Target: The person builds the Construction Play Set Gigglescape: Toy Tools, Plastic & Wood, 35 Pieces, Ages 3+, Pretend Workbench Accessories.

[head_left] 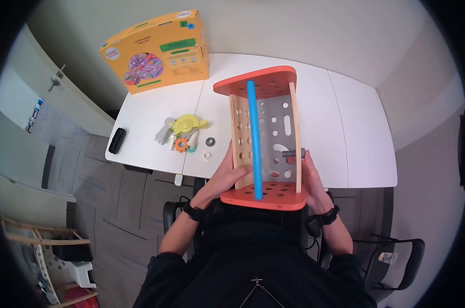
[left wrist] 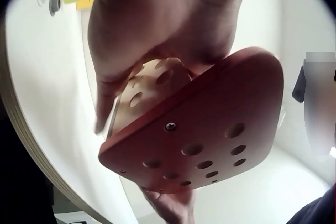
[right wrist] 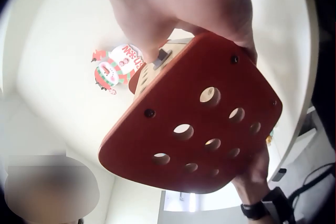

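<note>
A toy toolbox (head_left: 263, 197) with red end panels, holed wooden sides, a grey base and a blue handle rod (head_left: 254, 138) is held tilted above the table's front edge. My left hand (head_left: 226, 177) grips its left side, thumb reaching over the wooden wall to the inside. On the other side, my right hand (head_left: 313, 179) holds the right wall, its thumb at the head of a grey toy bolt (head_left: 292, 153). The bolt's threaded shank passes through that wall into the box. Fingers under the base show partly through its holes.
On the white table (head_left: 320, 174), left of the toolbox, lie a yellow toy piece (head_left: 186, 124), an orange gear (head_left: 180, 145), a dark grey ring (head_left: 210, 141) and a white nut (head_left: 207, 156). A yellow box (head_left: 158, 51) stands behind them. A black case (head_left: 117, 140) lies at the left edge.
</note>
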Available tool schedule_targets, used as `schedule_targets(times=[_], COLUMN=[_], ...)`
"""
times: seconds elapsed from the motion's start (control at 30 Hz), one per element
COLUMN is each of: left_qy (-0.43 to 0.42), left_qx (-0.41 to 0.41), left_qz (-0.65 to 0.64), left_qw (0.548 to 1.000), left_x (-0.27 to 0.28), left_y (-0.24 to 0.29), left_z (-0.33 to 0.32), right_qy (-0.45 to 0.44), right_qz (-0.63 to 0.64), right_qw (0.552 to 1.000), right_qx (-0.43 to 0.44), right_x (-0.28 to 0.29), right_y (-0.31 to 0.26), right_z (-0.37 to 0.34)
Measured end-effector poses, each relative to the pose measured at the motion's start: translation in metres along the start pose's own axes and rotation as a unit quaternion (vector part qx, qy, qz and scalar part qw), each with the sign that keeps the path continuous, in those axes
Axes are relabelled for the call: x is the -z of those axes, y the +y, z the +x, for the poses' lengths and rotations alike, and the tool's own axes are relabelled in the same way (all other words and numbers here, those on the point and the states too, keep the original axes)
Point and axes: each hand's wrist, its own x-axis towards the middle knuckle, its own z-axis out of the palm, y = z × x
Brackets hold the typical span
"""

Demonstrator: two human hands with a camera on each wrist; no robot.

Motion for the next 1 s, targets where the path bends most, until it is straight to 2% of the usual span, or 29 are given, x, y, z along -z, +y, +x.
schedule_targets(times=[0.07, 0.17, 0.2, 0.3, 0.33, 0.43, 0.57, 0.73, 0.87, 0.97, 1.0], left_qy=[0.022, 0.038, 0.047, 0.069, 0.070, 0.081, 0.087, 0.088, 0.088, 0.063, 0.075], left_qx=[0.001, 0.006, 0.010, 0.029, 0.038, 0.062, 0.119, 0.120, 0.078, 0.186, 0.130], left_qz=[-0.042, -0.018, 0.004, 0.052, 0.056, 0.071, 0.132, 0.190, 0.269, 0.251, 0.291], left_qw=[0.999, 0.999, 0.999, 0.996, 0.995, 0.992, 0.980, 0.971, 0.956, 0.948, 0.945], left_x=[-0.003, 0.002, 0.002, -0.004, -0.004, -0.005, -0.006, -0.010, -0.003, -0.005, 0.002], left_y=[-0.004, -0.013, -0.015, -0.010, -0.013, -0.020, -0.013, -0.003, -0.019, 0.015, 0.007], left_z=[-0.003, -0.007, -0.008, -0.015, -0.017, -0.020, -0.022, -0.022, -0.018, -0.013, -0.013], right_qy=[0.005, 0.081, 0.099, 0.060, 0.085, 0.115, 0.113, 0.081, 0.064, 0.061, 0.060], right_qz=[0.016, -0.129, -0.264, -0.362, -0.356, -0.374, -0.368, -0.370, -0.374, -0.358, -0.346], right_qw=[1.000, 0.984, 0.942, 0.917, 0.920, 0.910, 0.916, 0.918, 0.918, 0.927, 0.932], right_qx=[-0.024, 0.097, 0.183, 0.156, 0.137, 0.139, 0.112, 0.121, 0.120, 0.096, 0.091], right_x=[-0.002, 0.005, 0.019, 0.033, 0.020, 0.027, 0.026, 0.039, 0.033, 0.028, 0.028], right_y=[-0.001, 0.008, 0.012, 0.021, 0.021, 0.040, 0.049, 0.056, 0.044, 0.038, 0.038], right_z=[0.000, 0.005, 0.012, 0.012, 0.009, 0.012, 0.011, 0.015, 0.009, 0.009, 0.011])
